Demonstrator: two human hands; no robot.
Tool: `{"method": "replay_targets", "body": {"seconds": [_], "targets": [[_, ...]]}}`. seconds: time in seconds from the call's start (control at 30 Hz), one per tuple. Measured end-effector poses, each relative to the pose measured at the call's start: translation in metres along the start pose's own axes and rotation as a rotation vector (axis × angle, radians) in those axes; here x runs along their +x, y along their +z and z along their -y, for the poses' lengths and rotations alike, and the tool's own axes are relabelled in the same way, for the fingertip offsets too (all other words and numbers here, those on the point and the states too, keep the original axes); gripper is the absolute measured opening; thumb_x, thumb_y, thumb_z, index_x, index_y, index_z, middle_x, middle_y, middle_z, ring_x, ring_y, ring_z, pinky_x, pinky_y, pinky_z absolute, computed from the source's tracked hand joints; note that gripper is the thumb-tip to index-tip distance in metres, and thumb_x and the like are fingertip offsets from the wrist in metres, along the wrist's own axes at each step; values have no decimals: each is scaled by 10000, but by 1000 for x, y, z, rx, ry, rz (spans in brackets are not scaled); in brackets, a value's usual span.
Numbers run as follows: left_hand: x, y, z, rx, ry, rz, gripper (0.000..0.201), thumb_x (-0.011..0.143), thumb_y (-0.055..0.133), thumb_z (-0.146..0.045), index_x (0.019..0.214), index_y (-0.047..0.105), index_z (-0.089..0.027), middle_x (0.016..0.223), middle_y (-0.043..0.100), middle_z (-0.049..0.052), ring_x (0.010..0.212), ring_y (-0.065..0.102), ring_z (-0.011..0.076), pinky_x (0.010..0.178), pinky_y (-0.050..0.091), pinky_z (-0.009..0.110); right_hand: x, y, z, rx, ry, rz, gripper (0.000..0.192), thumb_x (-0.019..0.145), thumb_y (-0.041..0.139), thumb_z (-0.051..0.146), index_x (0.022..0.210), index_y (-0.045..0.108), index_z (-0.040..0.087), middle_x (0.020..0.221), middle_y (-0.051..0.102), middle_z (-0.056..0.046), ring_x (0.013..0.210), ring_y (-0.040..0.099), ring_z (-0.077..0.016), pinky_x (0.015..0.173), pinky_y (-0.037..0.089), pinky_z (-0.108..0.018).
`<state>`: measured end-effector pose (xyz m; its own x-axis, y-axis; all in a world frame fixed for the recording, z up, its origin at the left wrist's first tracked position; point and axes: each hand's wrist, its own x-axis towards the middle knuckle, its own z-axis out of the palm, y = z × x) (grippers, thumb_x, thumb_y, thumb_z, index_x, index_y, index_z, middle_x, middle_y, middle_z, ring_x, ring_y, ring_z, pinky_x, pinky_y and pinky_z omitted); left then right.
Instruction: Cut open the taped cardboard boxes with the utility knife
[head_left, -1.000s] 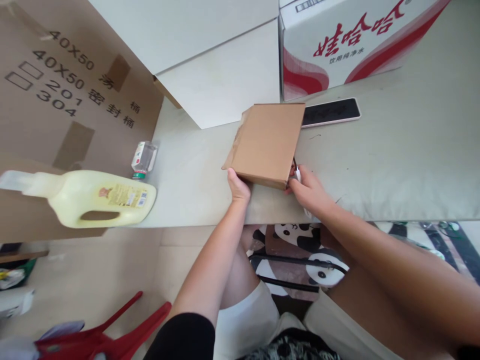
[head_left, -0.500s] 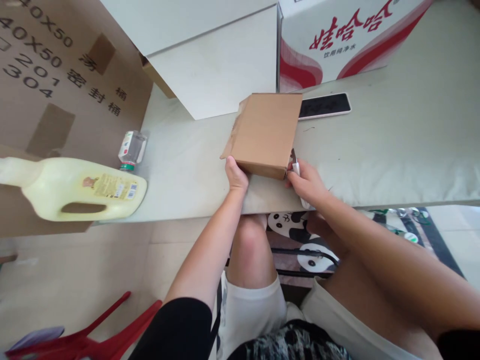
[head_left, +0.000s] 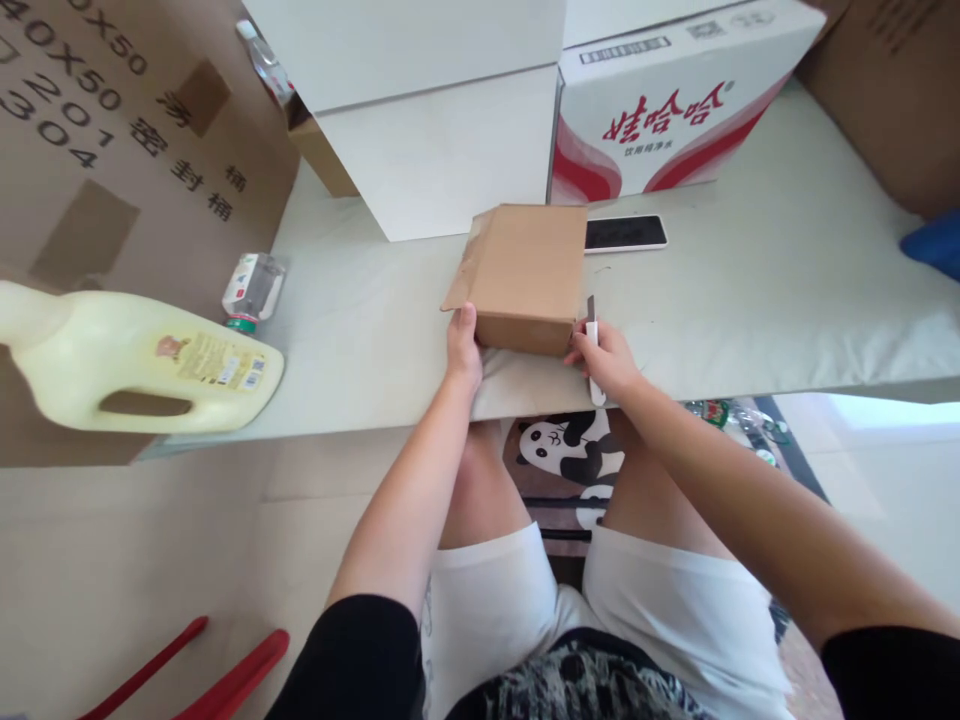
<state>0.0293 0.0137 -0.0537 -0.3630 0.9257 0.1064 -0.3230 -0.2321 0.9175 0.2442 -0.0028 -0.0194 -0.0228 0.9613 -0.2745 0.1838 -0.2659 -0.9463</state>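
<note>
while the small cardboard box sits near the front edge of the table, the left hand presses its fingers against the box's near left corner. the right hand pinches a white box cutter, blade up, touching the near right corner; a phone lies just behind the box.

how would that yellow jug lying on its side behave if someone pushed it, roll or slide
The yellow jug lies on its side at the table's near left edge, so a push could well send it off. Its flattish body and handle suggest sliding or pivoting more than rolling. It looks like smooth, stiff plastic, probably a little slippery; how full or heavy it is cannot be told.
</note>
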Motion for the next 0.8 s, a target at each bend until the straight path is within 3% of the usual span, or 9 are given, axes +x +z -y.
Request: {"method": "replay_targets", "body": {"seconds": [0.2, 0.37, 0.47, 0.57, 0.67, 0.8], "targets": [[-41, -21, -15, -132, -10, -47, 786, 591, 770, -804, 1116, 714, -222, 1303, 715, 128, 1479, 448, 333, 1212, 371, 417, -24, 2, 15, 157, 148, 10, 192, 846, 600, 346, 991, 565, 226, 951, 691, -59, 716, 674, -142, 364, 269, -184], [-50, -34, -26, -234, -143, -30, 855, 525, 770, -843, 1108, 713, -221, 1329, 703, 138, 1468, 460, 347, 1193, 413, 426, -57, 4, 23, 240, 234, 30, 253, 814, 650, 421, 947, 617, 208, 929, 653, -66, 719, 639, -141, 370, 263, -185], [-44, -40, -37, -335, -246, -24, 829, 655, 611, -901, 1121, 700, -220, 1336, 699, 130, 1442, 493, 342, 1156, 459, 472, -73, 1, 28, 323, 208, 23, 270, 837, 537, 455, 967, 603, 227, 785, 572, 2, 525, 484, -96, 377, 256, -213], [-40, -44, -44, -390, -263, 29, 861, 712, 482, -932, 1181, 679, -237, 1376, 675, 127, 1413, 524, 348, 1111, 494, 528, -84, -5, 33, 335, 169, 41, 251, 836, 464, 421, 935, 582, 223, 644, 486, 45, 425, 342, -86, 384, 252, -242], [-39, -45, -45, -335, -231, 56, 896, 703, 443, -952, 1201, 676, -244, 1358, 681, 135, 1390, 544, 361, 1080, 512, 549, -91, -9, 39, 214, 39, 59, 199, 835, 513, 377, 943, 572, 221, 623, 488, 59, 441, 402, -87, 411, 305, -239], [-40, -43, -44, -283, -205, 0, 890, 701, 431, -955, 1176, 694, -249, 1325, 701, 122, 1363, 567, 361, 1071, 513, 549, -92, -10, 48, 55, -98, 145, 254, 864, 564, 388, 1057, 538, 224, 663, 559, 64, 454, 480, -91, 430, 375, -234]]}}
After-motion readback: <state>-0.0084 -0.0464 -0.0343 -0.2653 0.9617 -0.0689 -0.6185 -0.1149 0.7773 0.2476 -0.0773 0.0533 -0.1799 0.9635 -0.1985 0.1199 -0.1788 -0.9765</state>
